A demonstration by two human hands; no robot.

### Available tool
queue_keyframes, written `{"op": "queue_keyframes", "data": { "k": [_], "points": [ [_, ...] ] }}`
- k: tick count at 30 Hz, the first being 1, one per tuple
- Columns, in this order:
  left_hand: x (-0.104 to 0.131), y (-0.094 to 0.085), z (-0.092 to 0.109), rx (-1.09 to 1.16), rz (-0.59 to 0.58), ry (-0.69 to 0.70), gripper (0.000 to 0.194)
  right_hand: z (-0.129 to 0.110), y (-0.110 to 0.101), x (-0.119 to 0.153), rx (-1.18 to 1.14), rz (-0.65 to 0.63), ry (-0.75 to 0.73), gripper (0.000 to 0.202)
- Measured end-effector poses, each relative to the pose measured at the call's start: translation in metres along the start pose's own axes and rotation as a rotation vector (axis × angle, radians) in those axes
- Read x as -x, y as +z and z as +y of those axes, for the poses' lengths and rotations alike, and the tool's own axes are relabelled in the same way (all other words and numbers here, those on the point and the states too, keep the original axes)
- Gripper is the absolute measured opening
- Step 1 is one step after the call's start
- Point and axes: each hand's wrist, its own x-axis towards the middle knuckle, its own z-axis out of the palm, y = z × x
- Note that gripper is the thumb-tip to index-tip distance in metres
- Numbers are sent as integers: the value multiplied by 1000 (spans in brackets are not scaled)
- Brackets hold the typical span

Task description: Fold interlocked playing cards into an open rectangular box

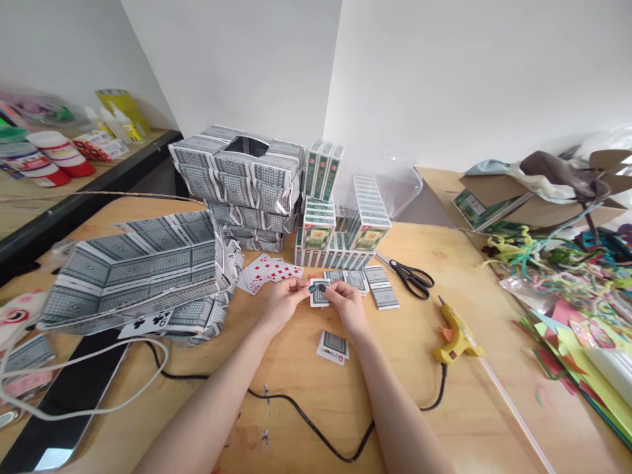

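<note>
Between my two hands is a playing card (320, 297), its grey patterned back facing up. My left hand (285, 300) pinches its left edge, thumb on top. On the opposite edge, my right hand (348, 304) grips it the same way. Below them on the table lie a couple of loose cards (334, 347), one showing part of a red face. Fanned face-up cards (264, 271) spread behind my left hand. Beyond my right hand are joined face-down cards (381, 288) in flat strips.
Black-handled scissors (413, 276) and a yellow glue gun (457, 336) lie to the right, its black cord (316, 424) crossing the front. Boxed card decks (320, 234) stack behind. Card-covered boxes (241, 172) and an open card tray (143, 270) stand left, near a phone (74, 401).
</note>
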Motion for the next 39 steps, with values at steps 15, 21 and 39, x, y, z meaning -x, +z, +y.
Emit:
{"op": "queue_keyframes", "data": {
  "k": [15,21,39],
  "points": [
    [0,1,0,33,-13,-27,16,-1,1,1,124,24,-28,31],
    [2,3,1,35,7,-20,15,2,0,1,236,43,-91,32],
    [0,6,-4,38,32,40,22,1,3,-1,157,110,-85,29]
  ]
}}
